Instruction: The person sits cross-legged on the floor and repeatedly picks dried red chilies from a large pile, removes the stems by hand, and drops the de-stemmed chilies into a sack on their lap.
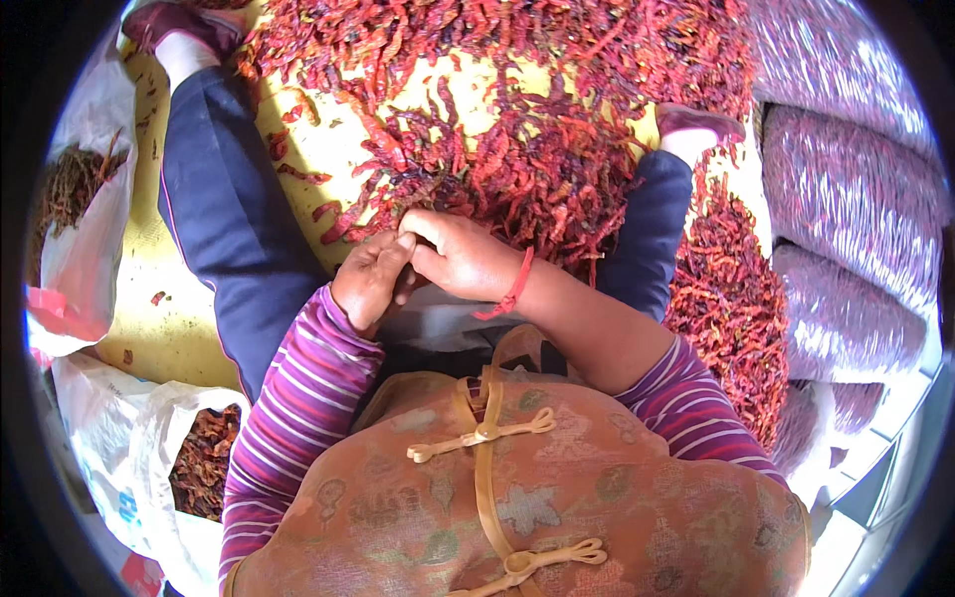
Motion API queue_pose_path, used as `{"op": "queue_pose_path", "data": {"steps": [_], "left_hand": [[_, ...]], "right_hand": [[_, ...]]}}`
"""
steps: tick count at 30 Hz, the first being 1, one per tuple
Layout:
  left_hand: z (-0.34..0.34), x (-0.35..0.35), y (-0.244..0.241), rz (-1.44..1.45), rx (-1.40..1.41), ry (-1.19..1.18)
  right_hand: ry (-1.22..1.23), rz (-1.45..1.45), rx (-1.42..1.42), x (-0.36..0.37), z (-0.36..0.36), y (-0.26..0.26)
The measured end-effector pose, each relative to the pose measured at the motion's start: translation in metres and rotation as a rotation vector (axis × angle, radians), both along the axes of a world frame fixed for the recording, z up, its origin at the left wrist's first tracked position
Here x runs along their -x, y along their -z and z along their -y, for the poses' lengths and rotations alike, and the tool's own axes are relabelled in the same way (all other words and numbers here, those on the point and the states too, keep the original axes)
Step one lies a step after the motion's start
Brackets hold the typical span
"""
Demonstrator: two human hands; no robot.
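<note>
My left hand [371,279] and my right hand [464,252] meet in front of my lap, their thumbs and fingertips touching. The fingers are curled, and whatever may be between them is hidden. A red cord is tied around my right wrist. Just beyond the hands, between my spread legs, lies a heap of dried red chili peppers [515,179]. Some loose peppers are scattered at its left side, close to my left knee.
Yellow sheeting [168,306] covers the floor. More dried chilies [477,30] spread ahead, and another pile [731,313] lies right. Filled clear plastic bags [850,186] are stacked at far right. At left stand a white bag with dry stems [74,186] and one holding chilies [205,463].
</note>
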State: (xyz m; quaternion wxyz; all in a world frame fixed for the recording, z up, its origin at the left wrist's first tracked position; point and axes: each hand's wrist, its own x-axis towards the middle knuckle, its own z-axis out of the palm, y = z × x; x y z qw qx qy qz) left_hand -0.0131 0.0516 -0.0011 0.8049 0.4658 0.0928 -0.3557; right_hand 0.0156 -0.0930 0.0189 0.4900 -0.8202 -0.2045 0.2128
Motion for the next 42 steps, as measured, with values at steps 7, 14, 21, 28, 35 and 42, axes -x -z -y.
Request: {"op": "queue_pose_path", "data": {"steps": [7, 14, 21, 28, 35, 42], "left_hand": [[0.003, 0.011, -0.014, -0.171, 0.057, 0.085], [0.005, 0.013, -0.004, -0.222, 0.049, -0.043], [-0.009, -0.01, -0.009, -0.112, 0.293, -0.333], [0.002, -0.007, -0.015, -0.174, 0.292, -0.226], [0.0, -0.014, -0.008, -0.182, 0.348, -0.115], [0.009, -0.014, -0.011, -0.033, 0.16, -0.017]], "right_hand": [[-0.003, -0.541, -0.384, 0.025, 0.027, -0.009], [-0.082, -0.437, -0.089, 0.018, 0.035, -0.008], [-0.222, -0.024, 0.236, 0.022, 0.049, 0.018], [0.207, 0.472, 0.541, -0.074, 0.119, 0.0], [0.184, 0.283, 0.895, -0.103, 0.151, 0.046], [0.074, 0.604, 0.629, -0.065, 0.128, -0.011]]}}
